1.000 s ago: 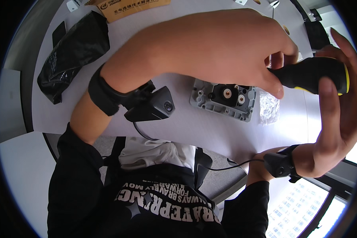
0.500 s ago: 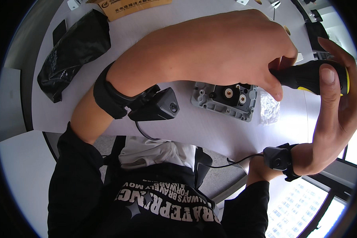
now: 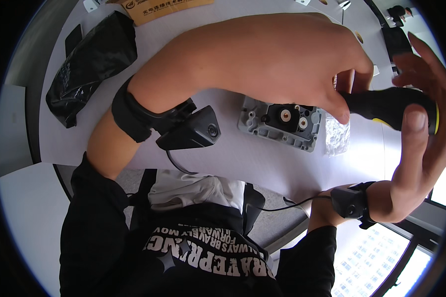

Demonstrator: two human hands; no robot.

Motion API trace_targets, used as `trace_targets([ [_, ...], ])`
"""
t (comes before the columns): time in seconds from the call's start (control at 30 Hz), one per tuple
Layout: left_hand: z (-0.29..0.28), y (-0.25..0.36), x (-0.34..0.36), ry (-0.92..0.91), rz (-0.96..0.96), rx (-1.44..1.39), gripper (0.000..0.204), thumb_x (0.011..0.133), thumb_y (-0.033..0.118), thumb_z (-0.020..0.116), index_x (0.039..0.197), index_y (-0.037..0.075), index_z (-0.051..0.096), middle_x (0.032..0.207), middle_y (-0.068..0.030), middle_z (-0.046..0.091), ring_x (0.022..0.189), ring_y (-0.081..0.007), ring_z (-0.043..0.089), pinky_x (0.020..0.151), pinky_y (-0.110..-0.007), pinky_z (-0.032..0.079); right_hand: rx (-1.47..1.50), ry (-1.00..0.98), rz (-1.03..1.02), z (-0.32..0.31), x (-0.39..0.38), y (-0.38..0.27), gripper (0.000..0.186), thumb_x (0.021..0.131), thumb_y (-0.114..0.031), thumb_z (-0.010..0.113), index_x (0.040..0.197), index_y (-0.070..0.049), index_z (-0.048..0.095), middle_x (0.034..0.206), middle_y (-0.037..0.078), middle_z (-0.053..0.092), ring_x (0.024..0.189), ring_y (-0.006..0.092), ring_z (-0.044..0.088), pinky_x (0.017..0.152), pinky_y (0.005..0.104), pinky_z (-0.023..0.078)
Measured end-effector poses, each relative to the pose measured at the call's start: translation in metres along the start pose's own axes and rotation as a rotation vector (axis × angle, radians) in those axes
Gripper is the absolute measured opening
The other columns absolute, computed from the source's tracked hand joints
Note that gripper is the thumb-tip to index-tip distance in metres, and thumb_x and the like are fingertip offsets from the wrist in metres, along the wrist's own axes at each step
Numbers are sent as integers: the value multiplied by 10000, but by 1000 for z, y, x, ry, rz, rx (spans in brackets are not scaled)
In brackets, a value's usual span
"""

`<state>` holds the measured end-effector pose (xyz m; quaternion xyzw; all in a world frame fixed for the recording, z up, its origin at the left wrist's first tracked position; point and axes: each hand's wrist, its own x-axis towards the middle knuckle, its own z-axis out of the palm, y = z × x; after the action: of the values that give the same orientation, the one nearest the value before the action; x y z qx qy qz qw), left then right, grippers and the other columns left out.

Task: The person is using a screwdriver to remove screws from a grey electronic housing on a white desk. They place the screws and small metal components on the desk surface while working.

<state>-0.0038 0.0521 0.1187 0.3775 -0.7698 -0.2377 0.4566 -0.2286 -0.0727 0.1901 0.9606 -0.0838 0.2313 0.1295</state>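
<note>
A screwdriver (image 3: 379, 106) with a thick black handle and yellow trim lies level between my hands at the right. Around its front end, my left hand (image 3: 334, 69) is closed, thumb and fingers pinching it; the shaft and tip are hidden behind that hand. My right hand (image 3: 426, 143) is at the butt of the handle, thumb lying along its near side, fingers loosely extended beyond it. A grey cast housing (image 3: 277, 132) with a black insert and two brass-coloured round fittings rests on the table below my left wrist, partly covered by it.
A small clear plastic bag (image 3: 337, 136) lies right of the housing. Across the table (image 3: 208, 158) at the left are a black plastic bag (image 3: 96, 67) and a dark flat object (image 3: 74, 38). A brown cardboard piece (image 3: 166, 9) sits at the far edge. Cameras are strapped to both wrists.
The screwdriver's handle has dropped slightly at its butt end. My right thumb has moved down along it, and my right fingers have spread and shifted. The left hand has barely moved.
</note>
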Motion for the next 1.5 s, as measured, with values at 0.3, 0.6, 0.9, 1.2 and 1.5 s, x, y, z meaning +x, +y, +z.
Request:
trace_targets([
  [0.3, 11, -29, 12, 67, -70, 218, 402, 836, 331, 824, 1039, 2, 715, 923, -133, 753, 865, -278, 741, 793, -367, 572, 44, 123, 223, 14, -9, -12, 548, 987, -486, 617, 1303, -42, 675, 1149, 191, 704, 1009, 298, 720, 903, 391, 600],
  [0.6, -15, -10, 10, -390, -120, -57, 381, 1000, 233, 681, 1086, -107, 530, 833, -233, 643, 725, -348, 624, 684, -446, 477, 71, 117, 185, 11, -10, -12, 541, 987, -474, 619, 1307, -40, 671, 1150, 191, 704, 1009, 299, 720, 903, 392, 601],
  [0.9, 11, -22, 9, 94, 67, 295, 385, 869, 324, 795, 1057, -1, 712, 946, -131, 743, 831, -276, 732, 750, -362, 567, 97, 120, 180, 11, -8, -14, 534, 988, -462, 621, 1310, -39, 667, 1151, 191, 703, 1009, 300, 721, 903, 392, 601],
  [1.2, 4, -14, 7, 20, -95, 283, 400, 854, 333, 809, 1031, -10, 704, 896, -132, 732, 804, -281, 727, 723, -368, 561, 116, 119, 178, 11, -10, -14, 527, 989, -449, 623, 1314, -37, 663, 1151, 190, 703, 1010, 301, 721, 904, 393, 602],
  [1.5, 13, -22, 12, -59, -263, 246, 430, 832, 357, 826, 998, -18, 695, 847, -132, 718, 784, -289, 726, 715, -365, 557, 134, 118, 166, 12, -8, -16, 521, 989, -437, 626, 1318, -35, 659, 1152, 190, 703, 1010, 301, 721, 904, 394, 602],
])
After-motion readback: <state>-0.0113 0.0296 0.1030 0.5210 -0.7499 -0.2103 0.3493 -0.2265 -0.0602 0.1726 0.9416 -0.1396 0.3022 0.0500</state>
